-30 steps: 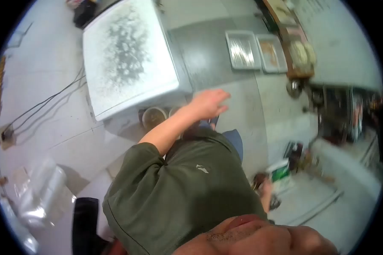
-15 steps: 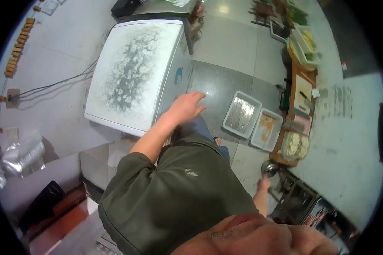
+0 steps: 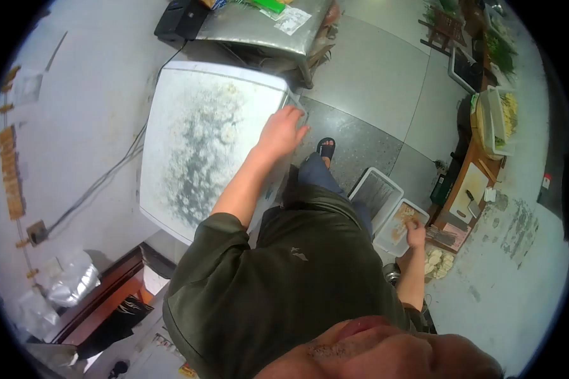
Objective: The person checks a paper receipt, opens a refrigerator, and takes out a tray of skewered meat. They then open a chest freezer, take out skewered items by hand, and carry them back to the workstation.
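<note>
My left hand is at the front edge of a white chest freezer, near its far corner. Its fingers curl over the lid's edge, and the thumb stands a little apart. The lid looks closed, and its top is worn in grey patches. My right hand hangs over a white tray with orange-brown bits in it. Its fingers are apart and point down, with nothing visible in them. Beside that tray lies a second white tray with thin grey skewer-like sticks.
At right, a wooden counter holds a cutting board with a knife. A metal table stands beyond the freezer. A black cable runs along the left wall. Plastic bags hang at lower left.
My left hand has moved onto the freezer lid's edge. My right hand has come from beside a round metal thing to above the tray. The view has shifted, and a sandalled foot now shows.
</note>
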Action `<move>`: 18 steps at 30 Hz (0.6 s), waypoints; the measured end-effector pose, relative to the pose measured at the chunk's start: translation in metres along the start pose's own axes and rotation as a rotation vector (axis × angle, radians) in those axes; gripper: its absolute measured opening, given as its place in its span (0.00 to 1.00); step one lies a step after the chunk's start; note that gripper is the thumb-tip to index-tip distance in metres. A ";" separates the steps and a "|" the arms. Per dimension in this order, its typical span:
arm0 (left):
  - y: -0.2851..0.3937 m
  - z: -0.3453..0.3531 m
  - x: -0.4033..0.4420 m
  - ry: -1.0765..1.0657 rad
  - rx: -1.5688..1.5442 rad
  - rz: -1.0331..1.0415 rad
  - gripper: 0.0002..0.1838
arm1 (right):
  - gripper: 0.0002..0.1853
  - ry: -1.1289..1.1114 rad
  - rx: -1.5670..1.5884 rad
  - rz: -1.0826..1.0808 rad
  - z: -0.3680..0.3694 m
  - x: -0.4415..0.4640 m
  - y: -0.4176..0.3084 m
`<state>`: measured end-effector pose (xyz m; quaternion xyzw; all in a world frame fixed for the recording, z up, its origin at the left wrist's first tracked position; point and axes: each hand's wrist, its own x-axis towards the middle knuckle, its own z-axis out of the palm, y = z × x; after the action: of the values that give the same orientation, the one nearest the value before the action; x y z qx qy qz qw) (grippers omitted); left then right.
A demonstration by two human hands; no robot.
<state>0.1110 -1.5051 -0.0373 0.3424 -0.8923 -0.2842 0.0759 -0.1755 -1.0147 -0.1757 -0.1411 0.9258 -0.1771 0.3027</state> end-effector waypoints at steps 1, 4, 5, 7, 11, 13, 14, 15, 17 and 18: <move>-0.010 -0.002 0.026 0.020 0.020 -0.017 0.19 | 0.19 -0.036 0.050 0.054 0.018 0.011 0.027; -0.044 -0.005 0.090 0.064 0.082 -0.094 0.21 | 0.15 -0.159 0.345 0.331 -0.002 0.015 -0.001; -0.058 -0.003 0.111 0.102 0.088 -0.085 0.22 | 0.13 -0.194 0.463 0.441 -0.018 0.017 -0.021; -0.083 0.002 0.150 0.153 0.129 -0.191 0.24 | 0.12 -0.133 0.498 0.455 -0.019 0.044 0.018; -0.110 0.002 0.218 0.172 0.314 -0.263 0.30 | 0.15 -0.194 0.424 0.514 -0.066 0.130 -0.013; -0.117 0.006 0.247 0.211 0.375 -0.248 0.32 | 0.16 -0.249 0.339 0.557 -0.091 0.179 -0.048; -0.125 0.010 0.259 0.184 0.373 -0.263 0.35 | 0.14 -0.207 0.426 0.459 -0.082 0.229 -0.007; -0.125 0.016 0.262 0.144 0.422 -0.324 0.36 | 0.14 -0.169 0.208 0.162 -0.074 0.291 0.046; -0.122 0.030 0.272 0.063 0.510 -0.427 0.38 | 0.14 -0.096 0.168 0.026 -0.091 0.357 0.027; -0.116 0.039 0.272 0.101 0.487 -0.463 0.39 | 0.14 -0.073 0.333 0.189 -0.116 0.379 -0.030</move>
<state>-0.0410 -1.7357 -0.1507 0.5579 -0.8275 -0.0549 -0.0305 -0.5363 -1.1531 -0.2696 -0.0079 0.8812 -0.2936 0.3705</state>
